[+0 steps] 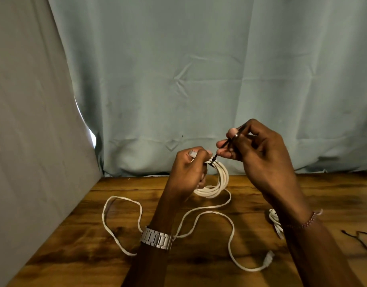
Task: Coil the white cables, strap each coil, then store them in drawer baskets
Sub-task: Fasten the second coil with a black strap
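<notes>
Wooden table (251, 274) (dark-grained), loose white cable (232, 230); pale curtain (199, 59) behind.

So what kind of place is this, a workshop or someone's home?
Probably a makeshift home setup: a wooden table pushed against hung grey-blue cloth sheets, not a workshop. No tools or benches show.

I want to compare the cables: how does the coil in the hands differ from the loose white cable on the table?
The coil is wound in tight loops; the loose cable sprawls in wide bends. The coil is held above the table; the loose cable lies on it. Both are white.
</notes>
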The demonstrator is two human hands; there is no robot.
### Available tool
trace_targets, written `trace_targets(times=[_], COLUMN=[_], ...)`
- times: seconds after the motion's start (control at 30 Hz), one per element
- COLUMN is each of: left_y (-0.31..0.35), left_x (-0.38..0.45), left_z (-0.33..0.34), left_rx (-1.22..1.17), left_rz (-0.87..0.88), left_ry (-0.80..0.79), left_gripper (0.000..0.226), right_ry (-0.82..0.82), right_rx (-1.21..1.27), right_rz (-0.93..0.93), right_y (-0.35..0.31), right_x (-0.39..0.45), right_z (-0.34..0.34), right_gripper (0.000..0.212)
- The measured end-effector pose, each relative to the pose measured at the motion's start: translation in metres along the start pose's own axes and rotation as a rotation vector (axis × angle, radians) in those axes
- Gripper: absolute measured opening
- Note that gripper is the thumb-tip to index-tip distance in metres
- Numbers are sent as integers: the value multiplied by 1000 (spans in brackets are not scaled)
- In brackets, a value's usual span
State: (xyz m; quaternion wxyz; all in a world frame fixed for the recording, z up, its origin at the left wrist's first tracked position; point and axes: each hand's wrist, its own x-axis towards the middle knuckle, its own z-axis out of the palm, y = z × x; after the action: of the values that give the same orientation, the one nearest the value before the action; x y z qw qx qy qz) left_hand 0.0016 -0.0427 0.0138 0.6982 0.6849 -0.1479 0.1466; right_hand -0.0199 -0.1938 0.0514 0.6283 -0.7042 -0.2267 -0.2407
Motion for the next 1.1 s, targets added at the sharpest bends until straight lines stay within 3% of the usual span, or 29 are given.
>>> trace_targets(times=[0.17, 0.47, 0.63, 0.87, 1.1], left_y=[1, 4, -1, -2, 1], left_x=[-1, -6, -5, -1, -2], left_z=[-1, 5, 10, 5, 0], left_rx=[11, -28, 12, -18, -15], left_rz=[-16, 79, 90, 110, 168], left_ry=[-52, -159, -71, 14, 94], left_gripper=[53, 49, 53, 35, 39], right_ry=[62, 23, 79, -130, -192], right_rx=[-73, -116, -131, -101, -60], right_rz=[-31, 99, 24, -308, -319], right_y=[12, 27, 16, 4, 0], right_x=[4, 11, 9, 5, -2], right_z=[1, 1, -7, -8, 2], right_gripper=[15, 17, 21, 13, 15])
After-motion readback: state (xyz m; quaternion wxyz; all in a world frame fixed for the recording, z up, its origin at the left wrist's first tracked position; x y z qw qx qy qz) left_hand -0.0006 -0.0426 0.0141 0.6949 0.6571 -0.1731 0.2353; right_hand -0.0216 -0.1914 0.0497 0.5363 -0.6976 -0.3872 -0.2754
